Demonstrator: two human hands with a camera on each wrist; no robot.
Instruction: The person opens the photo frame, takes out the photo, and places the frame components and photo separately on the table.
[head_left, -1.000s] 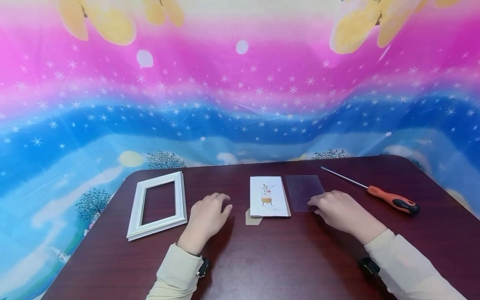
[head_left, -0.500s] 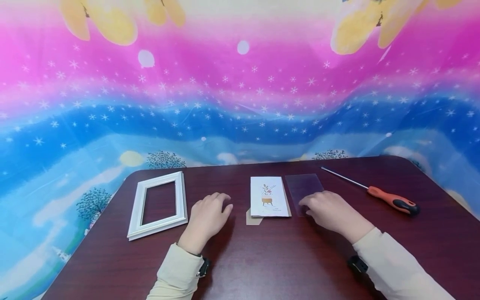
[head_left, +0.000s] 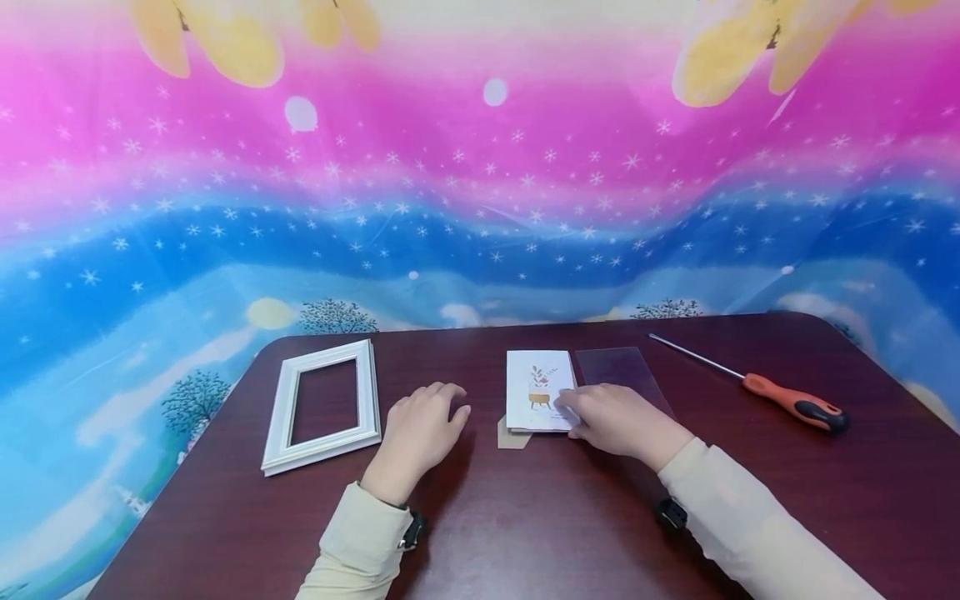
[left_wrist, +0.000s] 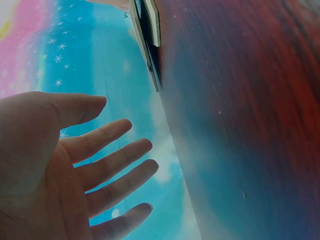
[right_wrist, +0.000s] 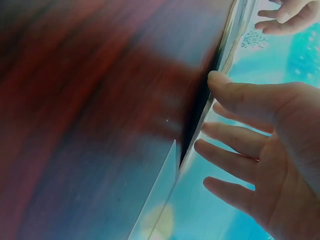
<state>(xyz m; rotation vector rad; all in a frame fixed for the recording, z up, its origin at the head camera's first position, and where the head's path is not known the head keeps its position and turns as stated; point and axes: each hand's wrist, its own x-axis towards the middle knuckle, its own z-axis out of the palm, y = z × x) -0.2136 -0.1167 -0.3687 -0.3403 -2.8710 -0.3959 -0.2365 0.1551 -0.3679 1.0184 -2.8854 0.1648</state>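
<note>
A white card (head_left: 522, 392) printed with a potted plant lies face up on a thin board, and a tan flap (head_left: 513, 440) sticks out beneath at the lower left. My right hand (head_left: 628, 423) reaches over the card's lower right corner. Its fingertips overlap the printed face, while the thumb (right_wrist: 218, 81) is right at the near edge in the right wrist view. The fingers look fairly straight. Partly hidden behind this hand is a clear sheet (head_left: 611, 367). My left hand (head_left: 422, 433) holds nothing, its fingers loosely spread between the white picture frame (head_left: 281, 417) and the card.
An orange and black screwdriver (head_left: 787, 400) lies at the right, its shaft pointing to the back left. The dark red table (head_left: 480, 517) ends at the back against a patterned pink and blue cloth (head_left: 480, 183).
My right hand has moved left, from over the clear sheet to the card's lower right corner. The left hand stays in place. The view has shifted slightly.
</note>
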